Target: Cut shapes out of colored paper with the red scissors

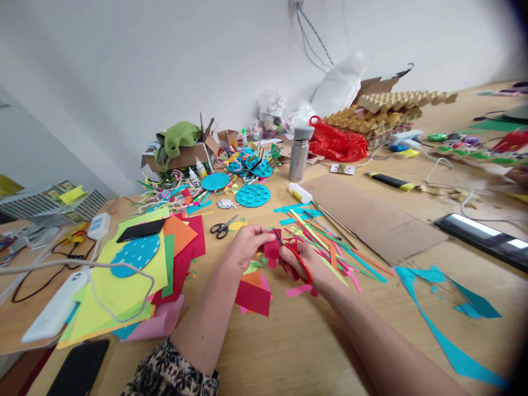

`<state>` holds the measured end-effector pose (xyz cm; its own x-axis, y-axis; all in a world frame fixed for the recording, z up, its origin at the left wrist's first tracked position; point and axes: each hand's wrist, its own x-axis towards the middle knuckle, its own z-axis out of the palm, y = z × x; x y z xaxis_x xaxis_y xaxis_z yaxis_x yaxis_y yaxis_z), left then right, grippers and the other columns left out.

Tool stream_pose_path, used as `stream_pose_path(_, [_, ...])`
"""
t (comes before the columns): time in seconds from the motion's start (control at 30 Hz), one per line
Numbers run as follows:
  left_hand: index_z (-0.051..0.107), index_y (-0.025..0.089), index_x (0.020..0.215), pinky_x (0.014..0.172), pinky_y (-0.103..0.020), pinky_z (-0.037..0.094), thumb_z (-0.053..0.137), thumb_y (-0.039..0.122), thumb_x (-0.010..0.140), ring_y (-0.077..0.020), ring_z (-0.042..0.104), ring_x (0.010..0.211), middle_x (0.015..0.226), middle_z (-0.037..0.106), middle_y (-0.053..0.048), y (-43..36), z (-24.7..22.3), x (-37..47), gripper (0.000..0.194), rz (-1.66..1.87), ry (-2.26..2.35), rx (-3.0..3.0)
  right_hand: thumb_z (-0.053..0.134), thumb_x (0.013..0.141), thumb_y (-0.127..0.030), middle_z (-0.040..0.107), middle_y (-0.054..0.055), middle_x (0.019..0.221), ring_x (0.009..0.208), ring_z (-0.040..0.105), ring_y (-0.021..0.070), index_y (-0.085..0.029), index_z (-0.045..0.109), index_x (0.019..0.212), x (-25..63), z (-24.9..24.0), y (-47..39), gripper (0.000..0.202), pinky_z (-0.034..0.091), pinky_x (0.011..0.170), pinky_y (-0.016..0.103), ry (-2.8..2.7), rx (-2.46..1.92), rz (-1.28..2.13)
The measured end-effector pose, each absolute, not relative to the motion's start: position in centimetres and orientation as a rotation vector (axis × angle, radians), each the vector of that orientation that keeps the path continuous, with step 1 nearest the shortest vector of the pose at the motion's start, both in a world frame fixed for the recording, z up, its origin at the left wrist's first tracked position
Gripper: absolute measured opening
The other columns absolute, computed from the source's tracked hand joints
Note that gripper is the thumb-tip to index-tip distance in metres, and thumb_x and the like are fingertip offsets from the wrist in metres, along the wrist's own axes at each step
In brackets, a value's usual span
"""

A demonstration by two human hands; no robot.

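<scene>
The person's left hand (249,242) pinches a small red paper piece (271,248) between thumb and fingers, above the bench (292,352). The right hand (312,262) is curled around red-handled scissors (306,268), blades against the paper. Colored paper strips (330,246) lie just right; black-handled scissors (221,227) rest left.

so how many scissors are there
2. The red pair is in the right hand; the black pair lies on the table, to the left of the left hand. Others may be hidden.
</scene>
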<state>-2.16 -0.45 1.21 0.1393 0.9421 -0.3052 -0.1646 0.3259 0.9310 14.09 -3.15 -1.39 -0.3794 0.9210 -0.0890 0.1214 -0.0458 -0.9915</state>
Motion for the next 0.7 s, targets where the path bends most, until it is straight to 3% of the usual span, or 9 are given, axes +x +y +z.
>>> stream_pose_path(0.7, [0.068, 0.012, 0.07, 0.054, -0.024, 0.046, 0.083, 0.024, 0.058, -0.0117, 0.059, 0.052, 0.061, 0.066, -0.002, -0.46, 0.93, -2.25, 0.022, 0.949, 1.126, 0.921, 0.062, 0.078, -0.068, 0.048, -0.002, 0.042, 0.039, 0.041, 0.0097, -0.019, 0.05, 0.06, 14.1, -1.1, -3.23, 0.054, 0.027, 0.041, 0.022, -1.572, -1.099, 1.516])
